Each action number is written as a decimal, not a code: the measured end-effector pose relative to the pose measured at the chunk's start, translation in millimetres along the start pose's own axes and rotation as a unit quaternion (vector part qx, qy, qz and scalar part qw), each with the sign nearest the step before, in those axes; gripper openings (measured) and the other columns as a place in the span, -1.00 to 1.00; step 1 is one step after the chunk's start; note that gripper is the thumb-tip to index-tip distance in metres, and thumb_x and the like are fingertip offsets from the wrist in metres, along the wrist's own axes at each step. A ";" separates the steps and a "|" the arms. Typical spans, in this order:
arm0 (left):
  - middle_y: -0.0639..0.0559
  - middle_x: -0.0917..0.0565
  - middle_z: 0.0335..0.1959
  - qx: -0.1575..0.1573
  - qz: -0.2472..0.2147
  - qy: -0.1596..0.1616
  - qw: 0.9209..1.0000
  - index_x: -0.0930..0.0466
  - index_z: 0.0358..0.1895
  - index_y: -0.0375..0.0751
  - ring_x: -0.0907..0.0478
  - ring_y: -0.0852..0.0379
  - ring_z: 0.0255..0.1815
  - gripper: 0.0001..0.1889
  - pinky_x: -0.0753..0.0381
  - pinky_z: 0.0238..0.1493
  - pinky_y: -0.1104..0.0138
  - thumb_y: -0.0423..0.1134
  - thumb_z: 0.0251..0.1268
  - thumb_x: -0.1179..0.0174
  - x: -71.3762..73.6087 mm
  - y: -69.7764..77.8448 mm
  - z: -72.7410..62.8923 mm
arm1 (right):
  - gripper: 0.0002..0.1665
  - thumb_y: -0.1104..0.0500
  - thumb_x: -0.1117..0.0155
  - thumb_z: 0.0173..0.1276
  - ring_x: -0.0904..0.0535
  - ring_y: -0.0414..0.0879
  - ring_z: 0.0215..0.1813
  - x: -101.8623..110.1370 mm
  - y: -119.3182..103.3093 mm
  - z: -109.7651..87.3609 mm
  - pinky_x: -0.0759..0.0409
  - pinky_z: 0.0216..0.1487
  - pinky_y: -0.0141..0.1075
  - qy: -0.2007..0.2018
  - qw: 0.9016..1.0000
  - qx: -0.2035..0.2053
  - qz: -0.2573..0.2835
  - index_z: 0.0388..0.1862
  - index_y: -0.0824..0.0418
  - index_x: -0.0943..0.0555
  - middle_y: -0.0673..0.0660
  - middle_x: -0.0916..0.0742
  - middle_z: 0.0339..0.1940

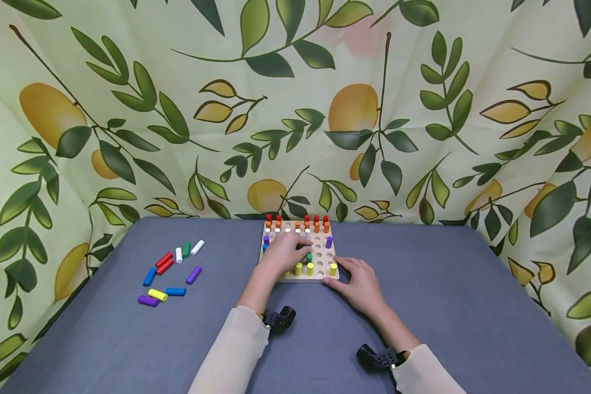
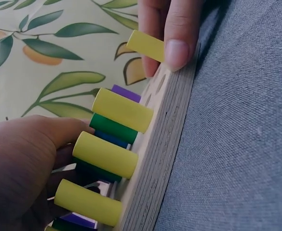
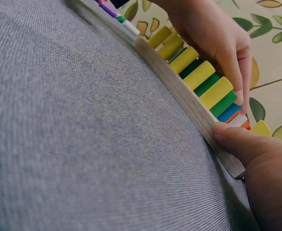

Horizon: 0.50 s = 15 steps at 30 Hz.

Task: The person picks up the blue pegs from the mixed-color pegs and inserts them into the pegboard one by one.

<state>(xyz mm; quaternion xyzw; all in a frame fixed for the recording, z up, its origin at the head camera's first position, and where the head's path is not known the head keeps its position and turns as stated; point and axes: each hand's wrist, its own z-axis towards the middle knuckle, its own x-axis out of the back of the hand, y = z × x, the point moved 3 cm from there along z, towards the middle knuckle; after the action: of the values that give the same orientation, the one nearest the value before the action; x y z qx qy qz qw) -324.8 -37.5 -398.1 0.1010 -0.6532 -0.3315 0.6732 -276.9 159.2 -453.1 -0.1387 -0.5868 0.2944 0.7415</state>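
A light wooden pegboard (image 1: 329,261) lies on the table, bearing rows of coloured pegs. My left hand (image 1: 282,254) reaches over its middle, thumb and finger pinching at a peg they mostly hide; I cannot tell its colour. Right below those fingertips a blue peg (image 3: 230,113) shows, beside a green peg (image 3: 223,104). Yellow pegs (image 2: 105,155) stand along the front row. My right hand (image 1: 358,282) holds the board's front right corner, with the thumb (image 3: 227,132) against the front edge, close to a lone yellow peg (image 1: 332,269). Toward the back are white, orange and red pegs (image 1: 317,219).
Left of the board, loose pegs lie scattered on the grey table (image 1: 448,295): red (image 1: 164,259), blue (image 1: 175,292), purple (image 1: 194,274), white (image 1: 197,247), green (image 1: 186,249) and yellow (image 1: 157,295). A leaf-patterned curtain (image 1: 295,164) hangs behind the table.
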 end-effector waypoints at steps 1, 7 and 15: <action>0.01 -0.75 0.12 -0.001 0.005 0.001 1.000 -0.78 0.06 -0.03 -0.64 0.10 0.02 -0.76 -0.61 0.02 0.16 -0.14 0.44 -0.24 -0.2 -0.5 -0.9 | -0.20 -0.21 -0.48 0.21 -0.53 0.23 0.35 -0.6 0.1 -0.3 -0.36 0.41 0.21 -0.002 1.000 -0.003 0.002 0.33 0.18 -0.59 0.23 -0.70 0.25; 0.03 -0.78 0.05 -0.005 0.033 0.028 0.999 -0.80 0.00 -0.02 -0.67 0.10 0.09 -0.78 -0.62 0.13 0.10 -0.12 0.45 -0.23 4.3 -2.4 -9.1 | -0.20 -0.21 -0.48 0.22 -0.53 0.23 0.35 -0.6 -0.3 -0.9 -0.36 0.40 0.21 -0.003 1.000 -0.005 0.008 0.34 0.18 -0.59 0.23 -0.70 0.25; 0.00 -0.79 0.02 -0.014 0.017 0.064 0.998 -0.81 -0.04 -0.09 -0.70 0.08 0.04 -0.79 -0.66 0.04 0.10 -0.16 0.42 -0.26 36.0 -9.2 -39.3 | -0.17 -0.21 -0.47 0.22 -0.53 0.25 0.34 0.5 0.6 -1.0 -0.33 0.42 0.23 -0.006 1.000 0.003 0.005 0.35 0.22 -0.56 0.27 -0.69 0.25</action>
<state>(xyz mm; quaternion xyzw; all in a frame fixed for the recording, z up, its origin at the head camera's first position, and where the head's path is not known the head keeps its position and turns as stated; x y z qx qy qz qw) -293.1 -77.1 -379.1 0.1019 -0.6057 -0.3222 0.7204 -276.1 160.1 -453.3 -0.1372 -0.5895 0.3005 0.7372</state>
